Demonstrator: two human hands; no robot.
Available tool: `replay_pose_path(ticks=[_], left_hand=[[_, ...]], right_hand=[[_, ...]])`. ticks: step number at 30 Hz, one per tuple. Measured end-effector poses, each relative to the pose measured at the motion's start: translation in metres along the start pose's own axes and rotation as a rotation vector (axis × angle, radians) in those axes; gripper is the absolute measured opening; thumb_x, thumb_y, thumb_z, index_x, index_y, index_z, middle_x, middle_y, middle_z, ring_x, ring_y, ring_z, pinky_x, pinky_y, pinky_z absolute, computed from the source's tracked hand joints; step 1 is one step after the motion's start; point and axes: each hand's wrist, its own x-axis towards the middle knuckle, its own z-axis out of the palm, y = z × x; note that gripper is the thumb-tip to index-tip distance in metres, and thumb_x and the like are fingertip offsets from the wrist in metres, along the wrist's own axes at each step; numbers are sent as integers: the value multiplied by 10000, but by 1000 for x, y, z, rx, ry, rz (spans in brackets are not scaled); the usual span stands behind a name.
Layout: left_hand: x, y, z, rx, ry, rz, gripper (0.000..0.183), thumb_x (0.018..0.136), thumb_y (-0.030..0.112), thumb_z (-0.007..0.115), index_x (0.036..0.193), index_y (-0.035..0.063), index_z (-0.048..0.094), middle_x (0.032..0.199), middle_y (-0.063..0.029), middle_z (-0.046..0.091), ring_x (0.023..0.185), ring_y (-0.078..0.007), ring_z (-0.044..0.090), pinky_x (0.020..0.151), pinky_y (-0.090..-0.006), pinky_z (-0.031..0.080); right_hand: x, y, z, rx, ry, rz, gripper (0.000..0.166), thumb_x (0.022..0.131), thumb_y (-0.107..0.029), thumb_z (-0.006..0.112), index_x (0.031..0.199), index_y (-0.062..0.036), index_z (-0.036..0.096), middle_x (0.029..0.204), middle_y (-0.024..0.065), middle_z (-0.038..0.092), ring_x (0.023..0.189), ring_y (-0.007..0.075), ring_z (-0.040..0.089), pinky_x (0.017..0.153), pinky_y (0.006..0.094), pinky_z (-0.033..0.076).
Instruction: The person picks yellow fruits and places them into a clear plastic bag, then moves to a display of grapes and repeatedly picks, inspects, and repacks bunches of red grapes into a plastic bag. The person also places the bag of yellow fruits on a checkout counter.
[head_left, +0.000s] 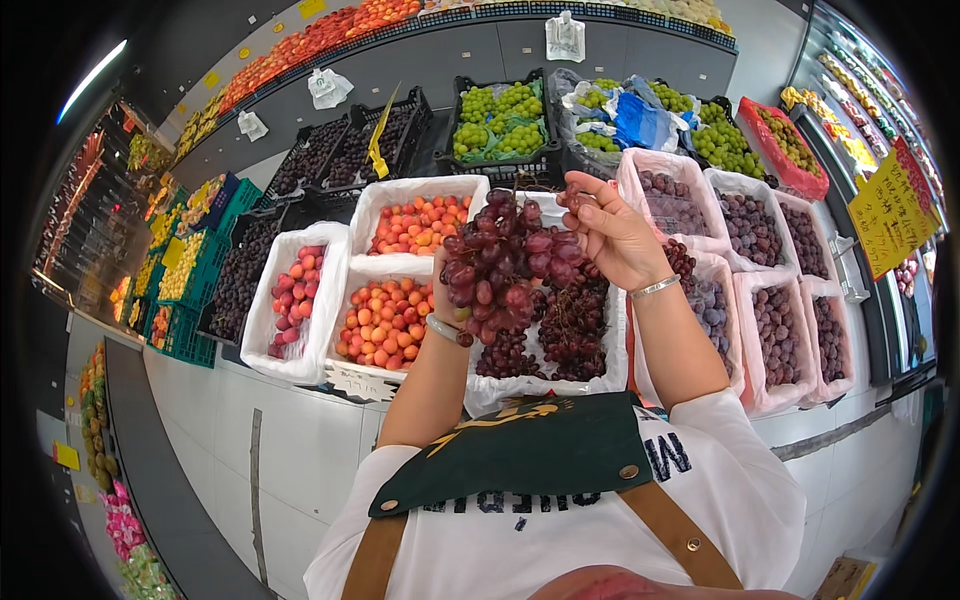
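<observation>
A large bunch of dark red grapes (491, 270) hangs in front of me, held up by my left hand (444, 304). Most of that hand is hidden behind the fruit. My right hand (619, 236) is at the upper right of the bunch, its thumb and fingertips pinched on a small grape (573, 198) near the stem. Whether that grape is still attached cannot be seen. Below the bunch, more red grapes (574, 330) lie in a box lined with white plastic (616, 367).
Lined boxes of orange-red plums (382, 319) stand at left, dark plums (776, 337) at right. Crates of green grapes (499, 124) and black grapes (311, 161) sit behind. A yellow handwritten sign (892, 214) juts out at right. Thin bags (565, 37) hang from the far counter.
</observation>
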Motion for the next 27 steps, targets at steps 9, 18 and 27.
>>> replay_pose_path(ticks=[9,18,27], left_hand=[[-4,2,-8,197,25,192,478,889,365,326,1208,35,459,1224,-144,497,1085,-298,510,942,-426,418],[-2,2,13,-75,-87,25,408,904,282,325,1186,31,478,1186,-143,518,1063,-273,529,870,-394,471],[-2,4,-8,308,-34,162,373,910,231,320,1179,35,488,1162,-142,529,1055,-253,537,816,-364,504]], right_hand=[[-4,-3,8,47,-46,51,430,876,-113,542,1289,-102,425,1156,57,520,987,146,534,753,257,466],[0,-1,5,140,-18,46,424,871,-78,517,1283,-75,416,1160,62,502,900,135,508,699,241,450],[1,4,16,-643,308,-394,451,823,59,465,1260,-28,394,1092,75,460,926,129,539,744,259,457]])
